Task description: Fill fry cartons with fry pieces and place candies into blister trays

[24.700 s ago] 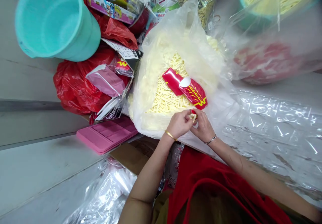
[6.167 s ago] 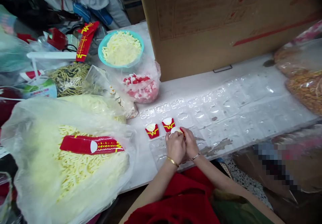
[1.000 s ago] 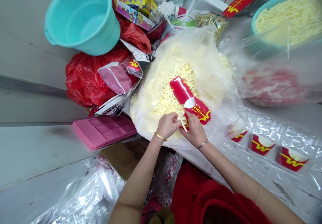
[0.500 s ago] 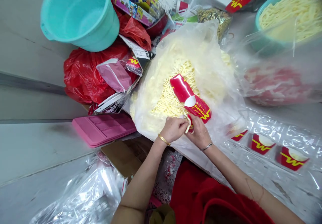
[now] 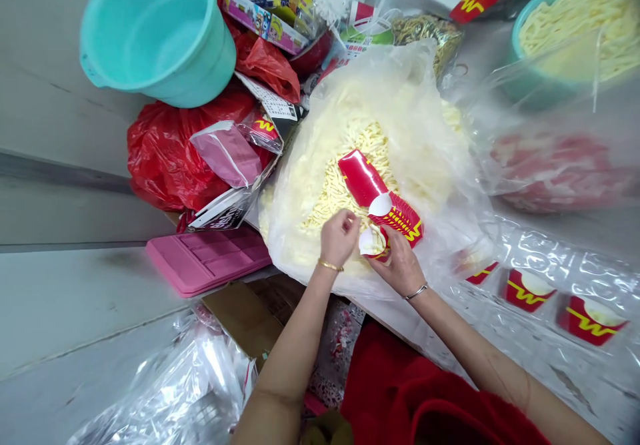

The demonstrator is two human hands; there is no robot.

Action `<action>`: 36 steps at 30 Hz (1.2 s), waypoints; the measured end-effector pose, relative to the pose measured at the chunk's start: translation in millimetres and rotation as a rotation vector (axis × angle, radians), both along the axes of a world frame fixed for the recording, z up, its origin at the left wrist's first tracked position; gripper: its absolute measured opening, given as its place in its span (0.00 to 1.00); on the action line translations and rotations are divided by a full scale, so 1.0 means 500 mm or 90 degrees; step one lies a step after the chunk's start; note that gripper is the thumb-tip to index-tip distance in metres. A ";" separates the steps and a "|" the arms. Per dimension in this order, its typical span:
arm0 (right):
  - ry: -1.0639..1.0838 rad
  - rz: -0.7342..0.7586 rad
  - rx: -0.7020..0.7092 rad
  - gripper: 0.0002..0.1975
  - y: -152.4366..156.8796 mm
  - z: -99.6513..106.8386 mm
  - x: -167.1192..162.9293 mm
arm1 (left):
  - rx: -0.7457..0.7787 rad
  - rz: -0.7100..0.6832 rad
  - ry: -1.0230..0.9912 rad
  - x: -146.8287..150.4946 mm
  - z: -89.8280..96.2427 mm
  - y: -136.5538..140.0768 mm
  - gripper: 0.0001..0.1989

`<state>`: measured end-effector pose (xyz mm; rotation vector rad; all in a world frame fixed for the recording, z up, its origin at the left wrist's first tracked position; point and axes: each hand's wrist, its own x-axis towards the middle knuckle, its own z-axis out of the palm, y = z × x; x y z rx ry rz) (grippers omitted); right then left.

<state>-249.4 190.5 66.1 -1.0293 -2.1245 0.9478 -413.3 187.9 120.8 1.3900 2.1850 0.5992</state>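
Note:
My right hand (image 5: 401, 263) grips a small red fry carton (image 5: 373, 239) with a white inside. Some pale strips show in the carton's mouth. Just left of it, my left hand (image 5: 340, 237) is closed with curled fingers; whatever may be in them is hidden. Beyond both hands, a heap of pale yellow fry-shaped strips (image 5: 330, 195) lies in an opened clear plastic bag (image 5: 305, 145). A stack of flattened red cartons (image 5: 363, 178) with yellow zigzags rests on the strips, close to my right fingers.
At right, filled red cartons (image 5: 530, 290) sit in clear plastic. Farther back are a teal basin (image 5: 520, 31) of strips and a bag of pinkish pieces (image 5: 555, 165). A teal bucket (image 5: 155, 31), red bags (image 5: 175, 151) and a pink plastic panel (image 5: 205, 258) are at left.
My left hand has drawn back from the carton, and the strip it held at the opening is no longer seen there. In my right hand the carton's mouth now faces up.

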 end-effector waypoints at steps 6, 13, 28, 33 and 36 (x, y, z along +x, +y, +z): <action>-0.007 -0.007 -0.024 0.34 -0.015 -0.004 0.002 | -0.173 0.039 0.187 -0.044 -0.077 0.089 0.07; 0.001 -0.013 -0.041 0.34 -0.012 0.010 0.013 | -0.045 0.168 -0.192 -0.084 -0.060 0.035 0.10; -0.002 -0.025 -0.027 0.35 -0.013 0.041 -0.010 | -0.048 0.052 -0.387 -0.040 0.067 -0.040 0.12; -0.001 -0.048 -0.010 0.34 -0.016 0.069 0.007 | -0.028 -0.187 0.015 0.046 0.130 -0.061 0.08; 0.014 -0.065 0.002 0.31 -0.019 0.082 0.034 | -0.018 -0.248 0.147 0.111 0.148 -0.067 0.08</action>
